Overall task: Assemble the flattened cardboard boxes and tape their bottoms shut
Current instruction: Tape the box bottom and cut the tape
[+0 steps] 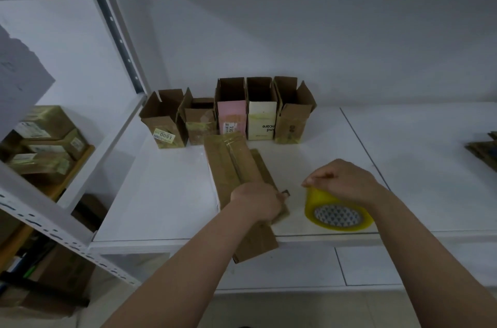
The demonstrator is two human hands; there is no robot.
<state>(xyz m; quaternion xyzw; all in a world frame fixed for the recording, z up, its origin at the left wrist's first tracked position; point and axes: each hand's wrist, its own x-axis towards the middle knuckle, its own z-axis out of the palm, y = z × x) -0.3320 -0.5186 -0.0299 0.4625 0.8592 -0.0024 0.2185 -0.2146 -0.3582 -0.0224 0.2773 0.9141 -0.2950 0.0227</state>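
Observation:
A brown cardboard box (231, 166) lies on its side on the white shelf (166, 193), its bottom seam running lengthwise and its flaps hanging past the front edge. My left hand (255, 202) grips its near end, with a small dark object at the fingertips. My right hand (344, 181) rests curled on top of a yellow tape roll (337, 213) that stands tilted on the shelf to the right of the box; the fingers seem to pinch the tape's end.
Several assembled open-topped boxes (231, 112) stand in a row against the back wall. Taped parcels (45, 145) sit on a shelf unit at the left. Flat cardboard (484, 150) lies at the far right edge.

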